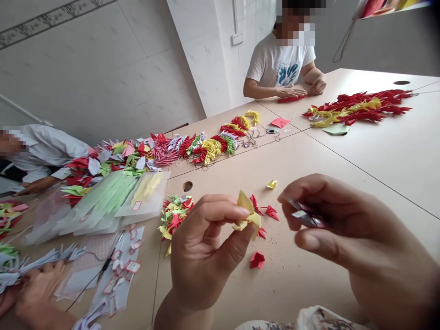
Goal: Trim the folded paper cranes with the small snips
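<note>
My left hand (213, 247) pinches a yellow folded-paper piece (246, 211) between thumb and fingertips, its pointed flaps spread out. To the right of it, my right hand (340, 238) is closed around a small shiny metal tool (304, 215) with a reddish part; the fingers cover much of it, so its kind is unclear. The two hands are apart. Behind and between them lie several red folded-paper pieces (257, 260), small crumbs and one more yellow piece (272, 184). A heap of mixed red, green and yellow pieces (177, 215) sits just left of my left hand.
Strings of folded paper (213, 149) run along the table's far left, beside clear bags (103, 201) of paper pieces. Labels (132, 266) lie on a white sheet. A person (283, 64) works across the table near red and yellow bundles (360, 106); other people's arms (44, 288) are at left.
</note>
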{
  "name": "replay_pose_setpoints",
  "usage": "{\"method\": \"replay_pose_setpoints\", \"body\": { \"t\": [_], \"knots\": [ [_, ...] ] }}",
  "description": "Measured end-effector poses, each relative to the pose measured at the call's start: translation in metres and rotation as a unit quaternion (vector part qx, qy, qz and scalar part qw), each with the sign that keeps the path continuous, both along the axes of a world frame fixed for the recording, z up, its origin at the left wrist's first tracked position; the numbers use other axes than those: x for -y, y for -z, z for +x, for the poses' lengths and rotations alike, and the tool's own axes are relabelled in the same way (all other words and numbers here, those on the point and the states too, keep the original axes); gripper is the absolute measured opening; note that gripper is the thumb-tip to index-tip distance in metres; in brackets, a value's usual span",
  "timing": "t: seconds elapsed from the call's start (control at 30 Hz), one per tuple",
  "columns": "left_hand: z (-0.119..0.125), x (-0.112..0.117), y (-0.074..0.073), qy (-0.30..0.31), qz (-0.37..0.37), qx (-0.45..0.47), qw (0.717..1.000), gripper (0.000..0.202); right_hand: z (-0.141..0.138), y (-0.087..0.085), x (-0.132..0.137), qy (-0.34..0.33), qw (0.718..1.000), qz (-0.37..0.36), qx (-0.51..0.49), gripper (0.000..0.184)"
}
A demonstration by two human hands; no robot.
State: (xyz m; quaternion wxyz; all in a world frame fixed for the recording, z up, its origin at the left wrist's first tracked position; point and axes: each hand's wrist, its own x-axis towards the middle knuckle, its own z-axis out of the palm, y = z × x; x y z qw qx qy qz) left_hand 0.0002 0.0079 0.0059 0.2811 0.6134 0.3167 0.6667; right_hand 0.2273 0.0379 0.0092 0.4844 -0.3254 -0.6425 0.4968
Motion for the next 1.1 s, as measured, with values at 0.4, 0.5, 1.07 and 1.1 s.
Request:
{"method": "replay_pose_setpoints", "body": {
  "t": [0.4,0.5,1.07,1.1],
  "knots": [
    [-0.003,0.011,0.007,0.059,-0.072,0.079,0.992,0.026,0.023,0.002,0.002,-0.105,0.992,0.022,0.072,0.061],
    [-0.001,0.012,0.005,0.052,-0.088,0.096,0.99,0.019,0.017,-0.001,0.0,-0.095,0.993,0.003,0.07,0.062],
    [-0.005,0.011,0.01,0.083,-0.065,0.039,0.994,0.035,0.007,0.008,0.0,0.009,0.943,0.289,0.167,0.03],
    [-0.006,0.011,0.01,0.085,-0.067,0.044,0.993,0.036,0.006,0.008,0.0,0.01,0.94,0.294,0.172,0.03]
  ]
}}
